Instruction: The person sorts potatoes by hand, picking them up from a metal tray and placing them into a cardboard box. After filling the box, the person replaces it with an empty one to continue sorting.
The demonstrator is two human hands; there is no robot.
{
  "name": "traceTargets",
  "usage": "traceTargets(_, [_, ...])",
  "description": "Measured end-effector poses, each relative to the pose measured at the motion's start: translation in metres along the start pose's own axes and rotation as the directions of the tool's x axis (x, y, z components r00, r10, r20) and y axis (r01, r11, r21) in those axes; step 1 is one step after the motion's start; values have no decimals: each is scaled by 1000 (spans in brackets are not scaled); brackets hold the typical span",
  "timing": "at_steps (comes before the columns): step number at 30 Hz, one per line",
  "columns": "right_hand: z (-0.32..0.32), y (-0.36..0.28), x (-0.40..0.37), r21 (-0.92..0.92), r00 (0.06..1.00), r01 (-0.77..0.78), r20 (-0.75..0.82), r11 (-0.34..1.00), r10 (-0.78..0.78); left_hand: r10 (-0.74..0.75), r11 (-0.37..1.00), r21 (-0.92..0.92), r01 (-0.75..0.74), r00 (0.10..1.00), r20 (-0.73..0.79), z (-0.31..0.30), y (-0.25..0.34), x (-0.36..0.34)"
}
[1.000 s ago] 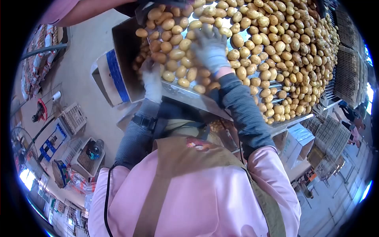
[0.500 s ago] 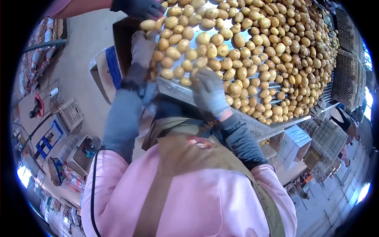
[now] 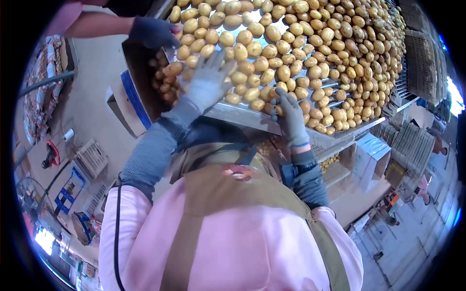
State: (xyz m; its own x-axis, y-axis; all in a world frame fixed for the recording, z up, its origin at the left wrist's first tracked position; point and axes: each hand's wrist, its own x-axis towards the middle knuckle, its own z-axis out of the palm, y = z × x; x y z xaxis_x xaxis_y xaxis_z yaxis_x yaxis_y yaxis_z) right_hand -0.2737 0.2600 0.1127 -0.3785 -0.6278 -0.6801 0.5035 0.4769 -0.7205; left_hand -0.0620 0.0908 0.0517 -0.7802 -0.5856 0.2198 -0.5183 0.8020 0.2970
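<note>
Head view: left hand (image 3: 208,81) has shifted onto potatoes (image 3: 310,48), fingers spread; right hand (image 3: 291,118) slid rightward, grip unclear.

Gloved left hand (image 3: 208,80) spread over potatoes (image 3: 310,53), right hand (image 3: 291,119) at edge of metal table (image 3: 233,115), co-worker's dark-gloved hand (image 3: 153,31) beyond

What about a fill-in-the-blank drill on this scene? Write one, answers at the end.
1. The left hand and the right hand both wear ___ gloves.
2. The ___ hand lies spread flat on the potatoes, next to the cardboard box.
3. The person's top is ___.
Missing words: grey; left; pink.
</note>
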Motion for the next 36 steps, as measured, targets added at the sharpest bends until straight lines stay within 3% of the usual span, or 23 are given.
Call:
traceTargets(2, [3,-12,-31,330,993,-114,23,937,113,-106,992,-56,111,991,81,-4,-1,-21])
traceTargets(5, [-52,34,-47,248,999,-27,46,968,16,-350,899,-173,401,898,266,-29,19,-43])
traceTargets(6, [-82,59,-59,-235,968,229,-44,945,-245,-278,927,-242,287,958,74,-18,14,-58])
traceTargets(7, [-111,83,-72,-700,863,268,-130,662,-487,-289,923,-247,294,956,54,-17,16,-56])
traceTargets(8, [-125,94,-98,-445,850,133,-408,886,-333,-303,920,-249,302,952,36,-16,15,-54])
traceTargets(9, [-138,105,-125,-95,750,109,-645,989,-145,-318,916,-250,313,948,20,-16,14,-52])
traceTargets(10, [-185,148,-143,-12,614,48,-788,999,-39,-274,932,-246,267,962,5,-17,15,-39])
traceTargets(12, [-232,186,-194,208,515,33,-842,977,162,-254,962,-74,261,963,89,-8,19,-10])
traceTargets(13, [-287,248,-219,396,468,109,-830,912,305,-249,968,12,250,960,125,-1,19,7])
traceTargets(14, [-349,317,-241,516,634,222,-721,827,279,-338,938,34,344,893,298,6,19,26])
traceTargets(15, [-350,316,-254,622,702,224,-637,750,319,-412,900,73,429,785,462,13,20,44])
traceTargets(17, [-377,338,-267,625,684,194,-639,756,353,-435,874,77,480,703,563,17,22,51])
traceTargets(19, [-371,318,-241,424,580,166,-772,890,260,-366,907,-18,420,809,460,13,10,50])
traceTargets(20, [-364,300,-223,317,523,132,-827,939,206,-315,915,-162,369,906,282,7,12,44])
traceTargets(22, [-261,187,-167,-253,435,19,-869,967,-236,-322,827,-434,357,934,153,9,12,35])
traceTargets(24, [-188,131,-117,-604,443,92,-687,792,-575,-354,713,-633,303,934,49,-3,26,26])
traceTargets(25, [-145,98,-102,-686,520,177,-543,706,-659,-367,695,-656,295,930,29,-17,38,26])
traceTargets(27, [-99,82,-48,-801,548,406,-172,440,-818,-400,660,-701,270,916,-23,-36,51,25])
traceTargets(31, [11,54,10,-895,624,427,190,126,-758,-436,464,-816,346,891,130,-42,47,11])
traceTargets(32, [21,52,20,-897,603,442,272,30,-750,-461,123,-879,460,811,360,-53,48,7])
traceTargets(34, [39,50,38,-871,558,465,428,-160,-711,-285,-363,-867,342,845,453,-41,38,-8])
traceTargets(35, [40,52,56,-872,586,453,450,-189,-674,-184,-646,-707,288,840,510,-48,37,-11])
traceTargets(36, [44,45,70,-856,560,468,478,-218,-676,-244,-485,-814,320,844,478,-56,39,-11])
